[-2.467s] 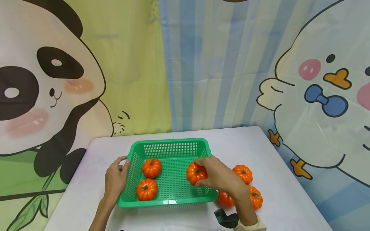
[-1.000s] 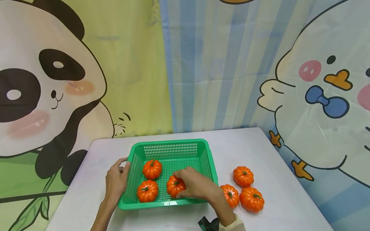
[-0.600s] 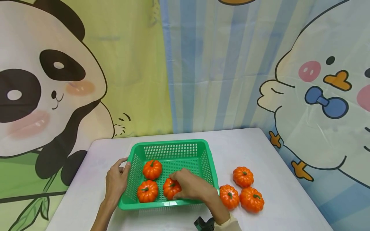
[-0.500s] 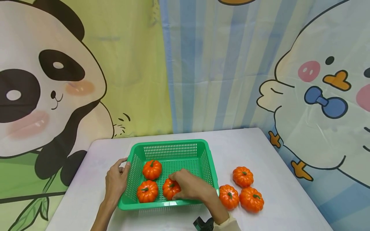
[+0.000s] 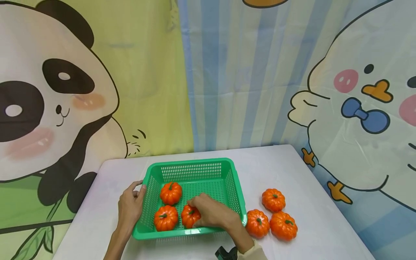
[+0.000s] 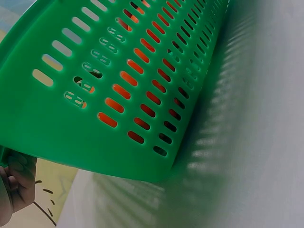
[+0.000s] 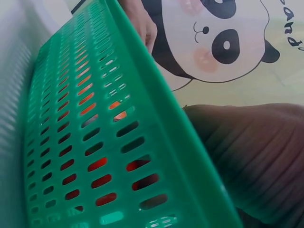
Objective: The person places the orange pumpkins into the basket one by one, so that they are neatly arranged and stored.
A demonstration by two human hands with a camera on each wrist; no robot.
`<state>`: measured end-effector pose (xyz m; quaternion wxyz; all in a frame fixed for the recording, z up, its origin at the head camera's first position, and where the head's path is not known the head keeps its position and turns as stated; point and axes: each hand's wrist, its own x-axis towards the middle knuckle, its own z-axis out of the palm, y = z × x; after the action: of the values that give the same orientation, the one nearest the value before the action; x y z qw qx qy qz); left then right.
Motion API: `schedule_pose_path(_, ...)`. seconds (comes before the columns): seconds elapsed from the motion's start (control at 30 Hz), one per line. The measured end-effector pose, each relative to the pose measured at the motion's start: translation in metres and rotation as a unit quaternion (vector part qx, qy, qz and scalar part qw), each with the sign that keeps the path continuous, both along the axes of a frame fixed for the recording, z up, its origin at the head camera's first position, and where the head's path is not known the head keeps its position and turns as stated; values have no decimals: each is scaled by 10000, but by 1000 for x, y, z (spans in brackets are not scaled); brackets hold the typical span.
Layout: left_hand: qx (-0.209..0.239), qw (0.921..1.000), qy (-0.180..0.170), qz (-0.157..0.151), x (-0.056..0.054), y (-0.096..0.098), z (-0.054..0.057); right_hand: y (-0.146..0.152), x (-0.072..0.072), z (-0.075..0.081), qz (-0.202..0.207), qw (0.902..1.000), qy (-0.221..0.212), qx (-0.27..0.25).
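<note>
A green plastic basket [image 5: 191, 234] with slotted walls stands on the white table. At its left wall my left hand [image 5: 129, 207] grips the rim between thumb and fingers. Inside, my right hand [image 5: 212, 213] holds a small orange pumpkin [image 5: 189, 216] low by the front wall, with fingers over its far side and the thumb on its near side. Left of it sit two more pumpkins, one at the back [image 5: 170, 193] and one in front [image 5: 166, 218]. In the right wrist view the slotted wall [image 7: 90, 133] hides most of the pumpkins.
On the table to the right of the basket lie three orange pumpkins: one near the basket [image 5: 258, 223], one farther back [image 5: 273, 200] and one in front [image 5: 284, 226]. Behind the table hangs a curtain [image 5: 227, 79] with a panda and a chick printed on it.
My right hand has carried the pumpkin leftward and down inside the basket, from the right side to beside the front-left one. My left hand stays on the rim.
</note>
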<state>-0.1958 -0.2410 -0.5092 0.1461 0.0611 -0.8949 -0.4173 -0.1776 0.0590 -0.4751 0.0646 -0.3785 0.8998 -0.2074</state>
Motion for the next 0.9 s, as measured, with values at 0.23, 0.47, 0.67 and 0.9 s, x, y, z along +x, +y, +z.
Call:
schedule_pose_path(0.23, 68, 10000, -29, 11, 1, 0, 1, -3, -1, -4, 31, 10000, -24, -45)
schedule_pose_path(0.47, 53, 10000, -36, 34, 1, 0, -2, -6, -2, -9, 157, 9998, 79, -100)
schedule_pose_path(0.67, 75, 10000, 10, 5, 1, 0, -1, -4, -2, -10, 15, 9999, -98, -113)
schedule_pose_path(0.9, 51, 10000, -22, 2, 2, 1, 1, -2, -4, -7, 3, 9995, -278, -136)
